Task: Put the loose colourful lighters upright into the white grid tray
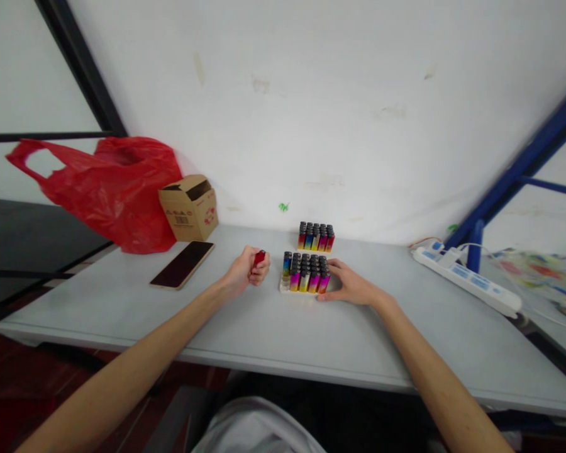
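Observation:
My left hand (pixel 251 269) is closed around a red lighter (pixel 260 257), whose end shows above the fingers. It is held just left of a pale tray (pixel 283 290) and apart from it. Several colourful lighters (pixel 304 279) with black tops stand upright in rows in this tray. At its left column a blue-green lighter (pixel 287 262) stands toward the back, with bare slots in front of it. My right hand (pixel 346 284) grips the tray's right side, thumb at the near corner and fingers farther back. Behind it is a second block of lighters (pixel 316 237) near the wall.
A phone (pixel 183 264) lies on the grey table (pixel 264 333) to the left. Beyond it are an opened cardboard box (pixel 189 211) and a red plastic bag (pixel 117 195). A white power strip (pixel 469 281) with cables lies at the right edge, beside a blue metal frame (pixel 514 163).

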Demonstrator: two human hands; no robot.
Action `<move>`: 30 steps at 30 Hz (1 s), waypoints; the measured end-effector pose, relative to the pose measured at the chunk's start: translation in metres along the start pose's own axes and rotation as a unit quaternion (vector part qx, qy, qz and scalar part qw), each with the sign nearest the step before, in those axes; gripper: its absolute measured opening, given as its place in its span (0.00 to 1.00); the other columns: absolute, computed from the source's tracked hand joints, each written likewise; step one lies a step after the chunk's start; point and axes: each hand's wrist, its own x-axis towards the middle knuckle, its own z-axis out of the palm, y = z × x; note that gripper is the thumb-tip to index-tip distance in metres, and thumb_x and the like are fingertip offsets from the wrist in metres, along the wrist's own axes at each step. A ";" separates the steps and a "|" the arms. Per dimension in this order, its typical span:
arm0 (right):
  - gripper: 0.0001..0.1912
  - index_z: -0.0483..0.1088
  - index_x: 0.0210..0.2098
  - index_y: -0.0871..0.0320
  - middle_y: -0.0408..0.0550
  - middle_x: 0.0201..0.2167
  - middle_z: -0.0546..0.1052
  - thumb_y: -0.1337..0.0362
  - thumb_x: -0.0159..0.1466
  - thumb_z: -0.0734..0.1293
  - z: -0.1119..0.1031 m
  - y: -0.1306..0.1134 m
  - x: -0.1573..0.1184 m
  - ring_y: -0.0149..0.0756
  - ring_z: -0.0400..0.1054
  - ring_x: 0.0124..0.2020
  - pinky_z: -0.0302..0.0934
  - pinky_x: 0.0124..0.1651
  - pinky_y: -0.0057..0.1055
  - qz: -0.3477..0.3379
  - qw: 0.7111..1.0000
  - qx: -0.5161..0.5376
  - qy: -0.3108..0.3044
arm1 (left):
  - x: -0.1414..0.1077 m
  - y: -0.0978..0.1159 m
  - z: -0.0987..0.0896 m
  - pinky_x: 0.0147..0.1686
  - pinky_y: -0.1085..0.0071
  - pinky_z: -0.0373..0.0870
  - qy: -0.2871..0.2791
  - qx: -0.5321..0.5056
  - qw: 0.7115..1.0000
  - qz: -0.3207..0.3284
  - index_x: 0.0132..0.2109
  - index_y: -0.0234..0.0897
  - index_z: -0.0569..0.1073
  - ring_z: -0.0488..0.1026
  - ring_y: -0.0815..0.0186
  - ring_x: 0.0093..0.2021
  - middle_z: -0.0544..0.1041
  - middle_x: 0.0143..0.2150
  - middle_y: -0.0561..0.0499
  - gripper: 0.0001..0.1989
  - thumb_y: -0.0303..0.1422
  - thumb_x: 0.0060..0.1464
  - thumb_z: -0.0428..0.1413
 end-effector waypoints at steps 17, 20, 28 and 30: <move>0.43 0.70 0.62 0.56 0.57 0.62 0.67 0.40 0.55 0.76 0.001 0.002 0.002 0.54 0.63 0.63 0.55 0.71 0.52 -0.008 1.000 -0.009 0.003 | 0.001 -0.006 0.016 0.27 0.72 0.68 0.053 0.114 0.985 0.120 0.40 0.39 0.65 0.69 0.69 0.28 0.73 0.32 0.54 0.12 0.43 0.60 0.56; 0.43 0.69 0.63 0.56 0.58 0.62 0.67 0.40 0.55 0.76 0.001 0.002 0.002 0.54 0.63 0.63 0.55 0.71 0.52 -0.009 1.000 -0.010 0.004 | 0.002 -0.005 0.017 0.41 0.68 0.73 0.062 0.216 0.962 0.155 0.42 0.35 0.74 0.74 0.66 0.38 0.77 0.39 0.49 0.14 0.43 0.60 0.59; 0.44 0.68 0.64 0.56 0.58 0.62 0.68 0.40 0.56 0.76 0.002 0.003 0.001 0.54 0.64 0.63 0.56 0.70 0.52 -0.017 1.000 -0.010 0.012 | 0.006 -0.018 0.009 0.53 0.59 0.76 0.053 0.301 0.931 0.199 0.49 0.35 0.78 0.77 0.57 0.50 0.80 0.50 0.42 0.19 0.44 0.57 0.63; 0.44 0.68 0.64 0.57 0.58 0.62 0.68 0.40 0.56 0.76 0.002 0.003 0.001 0.54 0.64 0.63 0.56 0.70 0.52 -0.016 1.000 -0.011 0.011 | 0.006 -0.020 0.006 0.53 0.59 0.77 0.058 0.335 0.918 0.207 0.51 0.36 0.78 0.77 0.57 0.51 0.80 0.52 0.43 0.19 0.45 0.59 0.61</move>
